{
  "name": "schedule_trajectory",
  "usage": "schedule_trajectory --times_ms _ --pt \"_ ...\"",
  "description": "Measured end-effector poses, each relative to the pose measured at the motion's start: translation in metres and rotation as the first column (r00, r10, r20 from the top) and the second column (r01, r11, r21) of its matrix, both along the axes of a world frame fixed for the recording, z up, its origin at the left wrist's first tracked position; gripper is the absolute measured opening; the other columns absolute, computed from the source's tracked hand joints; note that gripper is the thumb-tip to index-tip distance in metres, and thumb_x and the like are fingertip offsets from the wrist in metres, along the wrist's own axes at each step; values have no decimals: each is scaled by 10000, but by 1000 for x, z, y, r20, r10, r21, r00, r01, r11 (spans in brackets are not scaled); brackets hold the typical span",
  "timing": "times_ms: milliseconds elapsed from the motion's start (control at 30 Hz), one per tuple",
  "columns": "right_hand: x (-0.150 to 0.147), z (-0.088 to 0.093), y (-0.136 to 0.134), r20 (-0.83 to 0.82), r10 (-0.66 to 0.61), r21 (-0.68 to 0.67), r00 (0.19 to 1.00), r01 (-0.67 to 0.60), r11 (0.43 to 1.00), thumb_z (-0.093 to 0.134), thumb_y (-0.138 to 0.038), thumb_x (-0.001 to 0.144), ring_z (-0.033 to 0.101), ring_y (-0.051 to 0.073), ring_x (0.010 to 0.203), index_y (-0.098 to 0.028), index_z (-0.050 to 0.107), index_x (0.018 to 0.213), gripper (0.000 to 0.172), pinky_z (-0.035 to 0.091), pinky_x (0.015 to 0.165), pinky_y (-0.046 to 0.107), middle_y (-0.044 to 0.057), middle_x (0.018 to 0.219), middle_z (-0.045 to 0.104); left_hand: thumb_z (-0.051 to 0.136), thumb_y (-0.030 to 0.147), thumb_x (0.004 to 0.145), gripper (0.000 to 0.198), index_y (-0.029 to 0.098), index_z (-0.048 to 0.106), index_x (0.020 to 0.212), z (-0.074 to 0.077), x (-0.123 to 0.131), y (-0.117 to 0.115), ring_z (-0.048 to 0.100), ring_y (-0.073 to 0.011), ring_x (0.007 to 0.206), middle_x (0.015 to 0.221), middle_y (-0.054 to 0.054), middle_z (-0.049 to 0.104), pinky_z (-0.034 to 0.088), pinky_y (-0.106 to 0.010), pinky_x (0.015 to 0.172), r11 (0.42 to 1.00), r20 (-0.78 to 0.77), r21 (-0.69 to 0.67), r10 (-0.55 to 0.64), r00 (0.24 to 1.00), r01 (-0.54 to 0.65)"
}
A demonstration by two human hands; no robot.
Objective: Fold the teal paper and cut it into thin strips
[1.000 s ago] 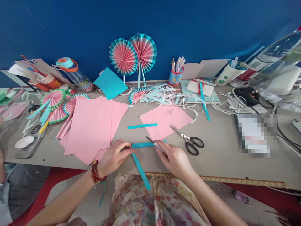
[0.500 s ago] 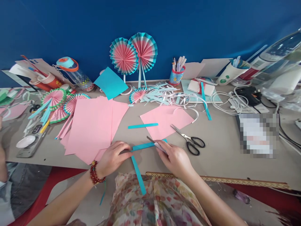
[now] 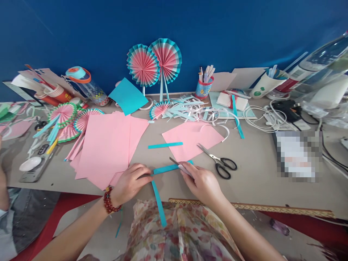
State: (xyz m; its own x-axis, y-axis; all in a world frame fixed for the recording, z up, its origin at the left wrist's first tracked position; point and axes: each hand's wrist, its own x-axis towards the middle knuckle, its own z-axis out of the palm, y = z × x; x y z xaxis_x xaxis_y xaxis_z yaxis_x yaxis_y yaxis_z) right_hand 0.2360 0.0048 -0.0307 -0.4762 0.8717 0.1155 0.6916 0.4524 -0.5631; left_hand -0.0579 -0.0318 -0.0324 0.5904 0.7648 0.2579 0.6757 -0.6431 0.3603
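Note:
My left hand (image 3: 130, 183) is curled at the near edge of the table (image 3: 255, 188), its fingers pinching the left end of a teal paper strip (image 3: 167, 169) that lies flat. A second part of the teal strip (image 3: 159, 203) hangs from that pinch over the table edge toward my lap. My right hand (image 3: 202, 183) is closed on a slim grey and white blade-like tool (image 3: 178, 165) whose tip rests on the strip's right part. Another teal strip (image 3: 165, 145) lies just beyond, beside a pink sheet (image 3: 191, 137).
Black-handled scissors (image 3: 219, 164) lie right of my right hand. A stack of pink paper (image 3: 106, 148) sits left, with paper fans (image 3: 66, 121) beyond. Standing fans (image 3: 154, 65), a pen cup (image 3: 203, 87), scraps, cables (image 3: 261, 117) and bottles crowd the back. Another person's arm shows at far left.
The hanging teal strip has swung slightly left and closer to vertical. Both hands stay almost where they were on the flat strip.

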Motion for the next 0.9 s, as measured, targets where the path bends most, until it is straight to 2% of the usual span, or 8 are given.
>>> schedule_trajectory --times_ms 233,333,433,533,633,700,767,900 --pt "0 0 2 4 1 -1 1000 -1 1000 442 -225 974 732 208 755 -226 603 1178 260 478 591 248 47 951 772 468 96 976 266 239 667 1079 11 -6 3 616 -184 1038 1151 -62 674 499 -342 920 997 126 -54 59 990 -53" --pt "-1 0 1 -3 8 -7 1000 -8 1000 445 -236 981 729 211 739 -223 595 1202 267 484 579 256 43 930 768 489 92 960 254 225 658 1095 26 -4 22 640 -161 930 986 -45 697 516 -302 854 988 299 -53 154 942 -145" --pt "0 4 -1 -71 21 10 997 -21 1000 437 -242 992 735 217 852 -209 587 1216 271 525 647 272 68 1078 750 508 144 960 204 207 672 1064 34 4 56 654 -148 871 962 -39 705 516 -273 818 955 363 -39 288 886 -295" --pt "6 11 -3 -171 36 51 985 -28 998 429 -234 1000 687 210 1075 -206 593 1197 257 539 820 274 89 1262 679 507 204 953 197 186 676 1051 31 10 96 669 -150 827 991 -42 723 520 -258 770 924 276 -88 381 883 -371" --pt "18 17 -4 -181 -12 70 983 25 997 429 -237 999 699 193 1015 -214 603 1161 239 539 797 261 84 1218 690 506 248 948 202 189 695 987 23 11 119 662 -177 780 962 -51 708 502 -275 683 911 -26 -44 410 912 -411" --pt "28 16 -6 -123 -70 88 990 81 993 428 -254 998 718 193 896 -215 596 1168 242 539 709 266 77 1144 712 512 267 948 218 181 689 1041 22 11 119 662 -216 843 1055 -92 674 501 -311 698 897 -182 86 442 878 -434" --pt "38 12 -7 -53 -132 115 990 137 984 432 -277 993 723 207 838 -208 574 1201 261 532 654 282 73 1105 724 508 298 963 242 171 666 1095 24 16 107 649 -243 923 1136 -123 629 506 -346 753 896 -219 184 439 872 -405" --pt "51 1 -9 27 -227 117 973 223 968 446 -303 973 723 218 812 -205 537 1223 283 520 595 284 71 1053 734 545 437 969 281 195 632 1082 28 41 67 604 -235 1028 1116 -87 608 488 -370 914 985 -145 38 171 975 -167"
